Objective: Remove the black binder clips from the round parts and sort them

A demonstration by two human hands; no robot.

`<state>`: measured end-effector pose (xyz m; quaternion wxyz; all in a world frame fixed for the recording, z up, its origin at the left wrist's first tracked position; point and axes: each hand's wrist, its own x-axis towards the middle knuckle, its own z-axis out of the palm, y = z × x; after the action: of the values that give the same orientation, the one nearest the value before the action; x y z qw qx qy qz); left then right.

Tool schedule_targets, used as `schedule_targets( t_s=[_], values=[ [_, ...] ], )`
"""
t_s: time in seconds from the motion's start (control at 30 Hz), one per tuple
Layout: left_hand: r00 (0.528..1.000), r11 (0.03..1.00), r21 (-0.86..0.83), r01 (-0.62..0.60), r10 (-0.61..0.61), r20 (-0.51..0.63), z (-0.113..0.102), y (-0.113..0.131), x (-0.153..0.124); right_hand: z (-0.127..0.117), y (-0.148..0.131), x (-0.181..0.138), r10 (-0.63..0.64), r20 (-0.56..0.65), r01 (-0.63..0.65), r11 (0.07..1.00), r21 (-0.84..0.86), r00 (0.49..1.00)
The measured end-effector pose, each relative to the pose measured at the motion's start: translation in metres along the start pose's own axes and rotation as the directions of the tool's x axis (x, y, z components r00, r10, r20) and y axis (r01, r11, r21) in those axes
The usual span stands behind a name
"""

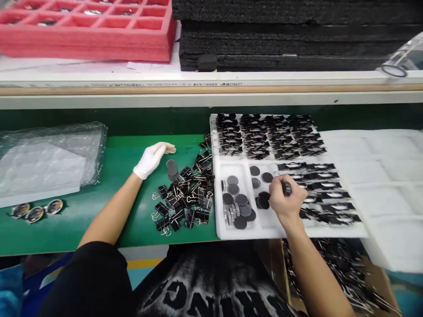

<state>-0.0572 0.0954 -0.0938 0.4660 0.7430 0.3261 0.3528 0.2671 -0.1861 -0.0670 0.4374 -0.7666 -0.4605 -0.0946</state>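
Your bare right hand [284, 201] is closed in a pinch, thumb and fingertips grasping a small dark round disc [287, 188] that sticks up just above your knuckles. That hand hovers over the white foam compartment tray [264, 231]. Just left of those fingers lie a few loose dark discs, and further left in the next compartment is a heap of grey round flat discs [238, 207]. Right of the fingers, almost touching, are rows of black binder clips clamped on pieces [317, 193]; more rows sit beyond the fingertips at the tray's far end. Your left hand [151, 159], in a white cloth glove, is released, fingers stretched out and lying on the green work mat [125, 220], holding nothing. A single grey round disc [171, 168] lies just beside its fingertips, apart from them. Past that disc, between your two hands, is a loose pile of black metal binder clips [185, 198]. Well off behind the left wrist are clear plastic bags [49, 154].
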Motion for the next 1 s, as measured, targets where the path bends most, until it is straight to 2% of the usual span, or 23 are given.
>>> schedule_targets(
  t_s=[0.07,0.13,0.2,0.27,0.33,0.37,0.4,0.47,0.53,0.63,0.73,0.83,0.9,1.0],
  values=[
    [1.000,1.000,0.024,-0.004,0.004,0.012,0.001,0.000,0.000,0.001,-0.009,0.014,0.005,-0.034,-0.002,0.997,0.079,0.999],
    [1.000,0.999,0.036,-0.017,0.016,0.015,0.001,0.000,0.002,0.009,-0.031,0.028,-0.018,-0.031,0.022,0.988,0.153,0.999],
    [0.999,0.999,0.047,-0.026,0.025,0.021,0.002,0.000,0.003,0.026,-0.067,0.040,-0.081,0.002,0.078,0.968,0.238,0.997],
    [0.999,0.998,0.045,-0.034,0.033,0.023,0.002,0.000,0.004,0.054,-0.114,0.046,-0.240,0.086,0.175,0.870,0.462,0.967],
    [1.000,1.000,-0.007,-0.022,0.023,0.013,0.001,-0.001,0.005,0.090,-0.162,0.045,-0.379,0.225,0.202,0.807,0.554,0.898],
    [1.000,0.998,-0.061,0.005,-0.005,0.000,0.000,0.000,0.007,0.110,-0.183,0.041,-0.432,0.326,0.209,0.814,0.541,0.841],
    [0.999,0.990,-0.129,0.048,-0.050,-0.006,-0.002,0.001,0.008,0.129,-0.200,0.037,-0.476,0.432,0.243,0.837,0.490,0.766],
    [0.988,0.955,-0.257,0.149,-0.155,-0.003,-0.008,0.003,0.011,0.163,-0.222,0.026,-0.463,0.634,0.396,0.882,0.256,0.620],
    [0.977,0.924,-0.319,0.210,-0.213,0.029,-0.013,0.004,0.014,0.188,-0.228,0.016,-0.430,0.677,0.454,0.877,0.156,0.597],
    [0.982,0.956,-0.234,0.178,-0.158,0.101,-0.017,-0.003,0.013,0.203,-0.220,0.009,-0.464,0.677,0.528,0.839,0.129,0.572],
    [0.990,0.998,-0.009,0.059,-0.057,0.130,-0.012,-0.013,0.009,0.187,-0.206,0.014,-0.535,0.662,0.603,0.783,0.155,0.525],
    [0.995,0.982,0.182,-0.045,0.027,0.100,-0.004,-0.014,0.003,0.130,-0.182,0.030,-0.623,0.632,0.670,0.711,0.213,0.460],
    [0.993,0.957,0.279,-0.086,0.060,0.101,0.000,-0.009,0.001,0.072,-0.154,0.041,-0.607,0.627,0.622,0.746,0.238,0.488],
    [0.992,0.939,0.331,-0.093,0.059,0.111,0.002,-0.004,0.002,-0.017,-0.096,0.044,-0.438,0.638,0.479,0.869,0.122,0.633]
  ],
)
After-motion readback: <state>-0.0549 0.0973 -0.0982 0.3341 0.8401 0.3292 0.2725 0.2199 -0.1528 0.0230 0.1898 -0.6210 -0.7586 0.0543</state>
